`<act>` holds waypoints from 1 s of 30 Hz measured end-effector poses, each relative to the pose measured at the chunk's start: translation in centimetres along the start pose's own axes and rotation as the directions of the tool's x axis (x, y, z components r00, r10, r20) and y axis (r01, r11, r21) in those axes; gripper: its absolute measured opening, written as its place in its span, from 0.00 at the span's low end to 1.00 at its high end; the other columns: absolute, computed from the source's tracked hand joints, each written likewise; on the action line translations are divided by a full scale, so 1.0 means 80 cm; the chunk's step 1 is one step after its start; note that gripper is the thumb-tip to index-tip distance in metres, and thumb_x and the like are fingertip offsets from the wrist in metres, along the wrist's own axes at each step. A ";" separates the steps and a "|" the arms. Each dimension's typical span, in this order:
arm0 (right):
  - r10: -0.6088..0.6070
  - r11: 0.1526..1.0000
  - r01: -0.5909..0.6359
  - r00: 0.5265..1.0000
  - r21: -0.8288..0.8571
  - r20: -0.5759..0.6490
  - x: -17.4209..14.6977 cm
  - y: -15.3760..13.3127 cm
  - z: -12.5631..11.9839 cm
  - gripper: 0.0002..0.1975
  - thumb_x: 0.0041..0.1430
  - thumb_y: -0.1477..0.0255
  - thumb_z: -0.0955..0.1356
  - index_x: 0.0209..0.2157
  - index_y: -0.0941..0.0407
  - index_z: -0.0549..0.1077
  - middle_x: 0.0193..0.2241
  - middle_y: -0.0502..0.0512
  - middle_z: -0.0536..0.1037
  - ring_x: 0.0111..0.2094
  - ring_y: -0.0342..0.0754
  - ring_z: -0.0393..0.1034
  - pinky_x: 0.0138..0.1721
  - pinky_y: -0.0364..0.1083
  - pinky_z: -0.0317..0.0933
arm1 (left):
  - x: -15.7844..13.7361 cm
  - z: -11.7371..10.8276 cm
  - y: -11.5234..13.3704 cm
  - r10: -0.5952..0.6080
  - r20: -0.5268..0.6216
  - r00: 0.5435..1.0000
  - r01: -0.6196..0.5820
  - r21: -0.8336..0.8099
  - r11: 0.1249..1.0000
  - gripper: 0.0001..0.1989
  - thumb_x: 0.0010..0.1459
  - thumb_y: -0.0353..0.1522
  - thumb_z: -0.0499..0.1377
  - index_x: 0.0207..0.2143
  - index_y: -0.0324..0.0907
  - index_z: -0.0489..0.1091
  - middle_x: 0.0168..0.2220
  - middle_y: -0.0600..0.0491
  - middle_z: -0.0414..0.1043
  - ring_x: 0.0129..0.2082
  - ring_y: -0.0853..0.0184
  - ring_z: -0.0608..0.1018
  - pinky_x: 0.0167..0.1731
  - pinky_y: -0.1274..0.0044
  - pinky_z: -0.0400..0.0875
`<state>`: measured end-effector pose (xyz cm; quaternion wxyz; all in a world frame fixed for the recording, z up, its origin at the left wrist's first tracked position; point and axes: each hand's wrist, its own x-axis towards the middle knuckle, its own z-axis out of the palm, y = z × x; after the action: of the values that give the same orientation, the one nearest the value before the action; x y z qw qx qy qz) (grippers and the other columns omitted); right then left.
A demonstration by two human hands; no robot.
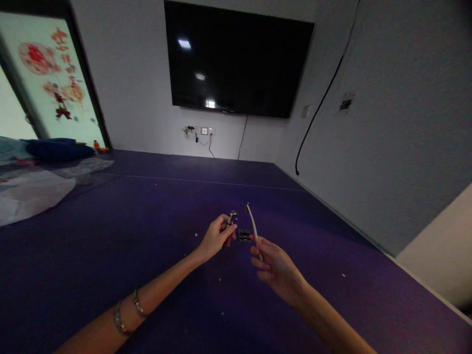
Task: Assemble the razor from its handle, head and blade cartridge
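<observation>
My left hand (218, 233) is closed around the dark handle of a razor (232, 216), its metallic head pointing up. A toothbrush (252, 221) with a pale handle and dark bristles is gripped in my right hand (275, 263). It stands nearly upright, the bristles facing the razor across a small gap. Behind and between my hands, a small black and clear item (244, 235) lies on the purple surface (177, 285); it looks like a case, but its details are too small to make out.
Small pale scraps such as this bit (343, 275) are scattered over the surface. Clear and white plastic sheeting (37, 194) and a dark blue bundle (59, 149) lie at the left. A television (239, 59) hangs on the far wall; a black cable (320, 105) dangles along the right wall.
</observation>
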<state>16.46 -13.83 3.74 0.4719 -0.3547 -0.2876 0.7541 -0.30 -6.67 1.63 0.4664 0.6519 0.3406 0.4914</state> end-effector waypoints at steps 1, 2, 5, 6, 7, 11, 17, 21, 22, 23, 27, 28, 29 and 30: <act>0.016 1.000 -0.016 1.000 0.002 0.015 -0.002 0.002 0.001 0.14 0.48 0.69 0.69 0.37 0.55 0.66 0.20 0.43 0.61 0.14 0.32 0.44 0.13 0.34 0.31 | 0.000 0.000 -0.001 0.003 -0.007 1.000 -0.002 0.020 1.000 0.11 0.54 0.38 0.55 0.30 0.41 0.57 0.19 0.61 0.64 0.13 0.78 0.64 0.13 0.84 0.56; 0.029 1.000 -0.029 0.999 -0.002 0.025 -0.003 0.004 0.002 0.14 0.49 0.68 0.69 0.38 0.55 0.65 0.19 0.43 0.60 0.14 0.32 0.44 0.13 0.34 0.31 | -0.001 0.000 -0.002 0.003 -0.012 1.000 -0.002 0.037 0.999 0.11 0.54 0.38 0.55 0.30 0.41 0.57 0.18 0.62 0.62 0.13 0.78 0.63 0.13 0.84 0.56; 0.044 0.998 -0.043 0.999 -0.043 0.016 -0.004 0.009 0.006 0.14 0.51 0.64 0.67 0.38 0.55 0.64 0.17 0.42 0.59 0.14 0.33 0.44 0.14 0.34 0.30 | -0.001 0.000 -0.008 -0.002 -0.011 1.000 0.003 0.067 0.998 0.10 0.54 0.38 0.55 0.30 0.42 0.56 0.17 0.63 0.60 0.14 0.78 0.62 0.14 0.85 0.56; 0.042 0.997 -0.041 0.999 -0.062 0.005 -0.005 0.011 0.008 0.14 0.51 0.64 0.67 0.38 0.55 0.65 0.16 0.42 0.58 0.14 0.33 0.44 0.14 0.35 0.30 | -0.001 0.000 -0.010 -0.002 -0.010 1.000 0.002 0.073 0.997 0.10 0.55 0.38 0.54 0.30 0.42 0.56 0.17 0.63 0.59 0.14 0.78 0.61 0.15 0.85 0.56; 0.040 0.996 -0.040 0.999 -0.080 -0.006 -0.006 0.014 0.009 0.15 0.51 0.63 0.67 0.38 0.55 0.65 0.16 0.41 0.58 0.14 0.33 0.44 0.14 0.35 0.29 | -0.001 -0.001 -0.011 0.000 -0.009 1.000 0.001 0.079 0.997 0.10 0.55 0.38 0.54 0.30 0.41 0.57 0.17 0.63 0.59 0.14 0.78 0.61 0.15 0.84 0.56; 0.042 0.994 -0.044 0.999 -0.100 -0.018 -0.015 0.031 0.013 0.17 0.51 0.62 0.68 0.39 0.56 0.66 0.16 0.41 0.57 0.14 0.33 0.45 0.14 0.35 0.30 | 0.002 -0.001 -0.016 -0.008 -0.001 1.000 0.008 0.092 0.996 0.09 0.55 0.37 0.53 0.30 0.40 0.60 0.18 0.62 0.58 0.16 0.77 0.61 0.17 0.83 0.57; 0.013 1.000 -0.013 1.000 -0.022 -0.019 -0.019 0.039 0.016 0.17 0.49 0.62 0.69 0.38 0.56 0.67 0.16 0.41 0.55 0.14 0.33 0.43 0.14 0.35 0.30 | 0.003 0.001 -0.020 0.027 0.002 1.000 -0.027 0.084 0.996 0.09 0.56 0.37 0.52 0.29 0.39 0.62 0.18 0.62 0.56 0.16 0.77 0.60 0.18 0.82 0.57; 0.016 1.000 -0.016 1.000 0.013 -0.007 -0.016 0.040 0.019 0.16 0.48 0.63 0.69 0.37 0.56 0.67 0.15 0.41 0.54 0.14 0.33 0.43 0.14 0.35 0.29 | 0.002 0.001 -0.020 0.055 0.011 0.998 -0.055 0.086 0.995 0.09 0.56 0.37 0.52 0.30 0.39 0.62 0.19 0.61 0.57 0.17 0.77 0.60 0.20 0.82 0.57; 0.034 0.999 -0.034 0.999 0.024 -0.003 -0.017 0.043 0.019 0.16 0.48 0.63 0.69 0.37 0.56 0.67 0.15 0.40 0.54 0.14 0.33 0.43 0.14 0.35 0.29 | 0.002 0.000 -0.020 0.061 0.007 0.998 -0.061 0.091 0.994 0.09 0.56 0.37 0.52 0.30 0.39 0.62 0.19 0.61 0.57 0.17 0.76 0.60 0.20 0.82 0.57; 0.050 0.998 -0.050 0.999 0.037 0.001 -0.018 0.046 0.019 0.16 0.48 0.62 0.69 0.37 0.56 0.67 0.15 0.40 0.54 0.14 0.33 0.43 0.14 0.35 0.29 | 0.002 0.000 -0.020 0.067 0.003 0.998 -0.067 0.097 0.993 0.09 0.56 0.36 0.52 0.30 0.39 0.63 0.19 0.61 0.57 0.18 0.76 0.60 0.20 0.82 0.57; 0.038 0.993 -0.039 0.999 0.107 0.014 -0.019 0.053 0.019 0.15 0.50 0.63 0.69 0.37 0.56 0.66 0.15 0.40 0.53 0.14 0.32 0.41 0.14 0.35 0.28 | 0.002 0.000 -0.022 0.078 0.001 0.997 -0.078 0.106 0.991 0.08 0.56 0.35 0.52 0.29 0.39 0.63 0.19 0.61 0.57 0.18 0.76 0.60 0.21 0.81 0.57; 0.025 0.992 -0.027 1.000 0.122 0.016 -0.019 0.053 0.020 0.15 0.50 0.63 0.69 0.37 0.56 0.66 0.15 0.40 0.53 0.14 0.32 0.40 0.14 0.35 0.28 | 0.002 0.001 -0.023 0.078 0.004 0.997 -0.077 0.109 0.991 0.08 0.56 0.35 0.52 0.29 0.39 0.63 0.18 0.61 0.57 0.18 0.76 0.60 0.21 0.81 0.56; 0.015 0.991 -0.017 1.000 0.133 0.018 -0.019 0.052 0.020 0.15 0.50 0.63 0.69 0.36 0.57 0.66 0.15 0.40 0.53 0.14 0.32 0.40 0.14 0.35 0.28 | 0.002 0.001 -0.023 0.077 0.006 0.997 -0.077 0.114 0.990 0.08 0.56 0.35 0.52 0.29 0.39 0.63 0.18 0.61 0.56 0.18 0.76 0.60 0.21 0.81 0.56; 0.010 0.990 -0.012 1.000 0.141 0.017 -0.019 0.052 0.022 0.15 0.50 0.63 0.69 0.36 0.57 0.66 0.15 0.40 0.53 0.14 0.32 0.40 0.14 0.35 0.28 | 0.002 0.001 -0.023 0.076 0.009 0.997 -0.076 0.120 0.990 0.08 0.56 0.36 0.52 0.29 0.39 0.63 0.18 0.61 0.56 0.18 0.76 0.60 0.20 0.81 0.56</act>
<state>13.40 -16.98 1.95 0.4895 -0.3159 -0.2354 0.7779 -0.13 -5.97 -0.05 0.4081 0.6925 0.3434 0.4858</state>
